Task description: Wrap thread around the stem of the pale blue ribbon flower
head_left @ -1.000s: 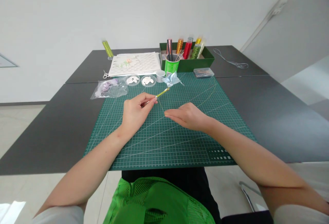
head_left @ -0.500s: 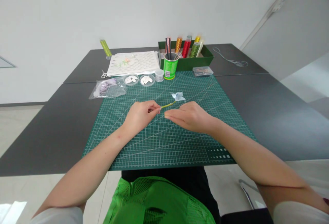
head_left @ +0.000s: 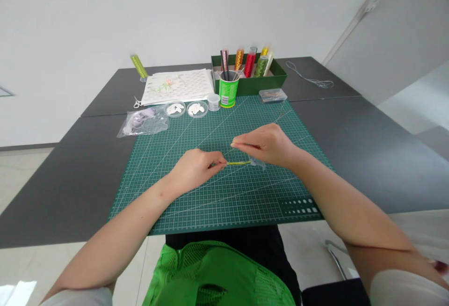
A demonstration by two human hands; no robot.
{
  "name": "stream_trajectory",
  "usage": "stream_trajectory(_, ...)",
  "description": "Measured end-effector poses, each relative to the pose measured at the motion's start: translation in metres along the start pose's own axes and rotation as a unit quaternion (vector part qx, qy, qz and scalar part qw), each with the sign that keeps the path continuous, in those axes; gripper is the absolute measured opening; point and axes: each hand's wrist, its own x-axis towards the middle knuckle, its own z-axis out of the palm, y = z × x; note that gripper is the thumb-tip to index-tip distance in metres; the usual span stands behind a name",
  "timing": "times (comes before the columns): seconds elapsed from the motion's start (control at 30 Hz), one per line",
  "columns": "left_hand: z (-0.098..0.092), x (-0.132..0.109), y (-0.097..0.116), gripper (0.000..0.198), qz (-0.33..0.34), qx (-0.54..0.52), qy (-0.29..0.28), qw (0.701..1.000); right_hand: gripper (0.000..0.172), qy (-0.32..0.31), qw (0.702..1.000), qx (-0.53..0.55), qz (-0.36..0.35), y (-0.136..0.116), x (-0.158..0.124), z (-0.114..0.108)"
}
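My left hand [head_left: 201,168] pinches the thin yellow-green stem of an artificial flower, just above the green cutting mat [head_left: 196,207]. The stem [head_left: 238,163] points right from my fingertips. At its end the pale blue flower [head_left: 258,163] is partly hidden under my right hand [head_left: 264,143]. My right hand is closed in a pinch, above and to the right of the left fingertips. A fine thread [head_left: 280,113] trails out behind it, and a faint strand shows at its fingertips.
Along the mat's far edge are a plastic bag [head_left: 143,121], two dishes of white pieces [head_left: 197,109], small stacked containers [head_left: 213,102], a green can [head_left: 228,93] and a clear case [head_left: 272,95]. Behind stand a green box of thread spools [head_left: 259,83] and paper sheets [head_left: 178,86].
The flower has come down and toward me, its stem now nearly level. My right hand has risen and moved right, over the flower. My left hand has shifted slightly toward me, still pinching the stem.
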Motion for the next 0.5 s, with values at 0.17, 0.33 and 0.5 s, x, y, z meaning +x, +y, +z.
stream_trajectory(0.17,-0.0019,-0.0001,0.0010,0.013,0.020,-0.006,-0.019,1.000,0.034,-0.004,0.999,0.033,0.030,0.0042,0.0001,0.0006)
stream_trajectory(0.33,-0.0052,-0.0001,0.0022,0.013,0.031,-0.051,-0.036,0.998,0.032,-0.009,0.997,0.060,0.048,0.0062,0.0005,0.0007)
stream_trajectory(0.5,-0.0078,-0.0006,0.0042,0.014,0.038,-0.079,-0.047,0.995,0.028,-0.007,0.995,0.086,0.056,0.0096,0.0006,0.0035)
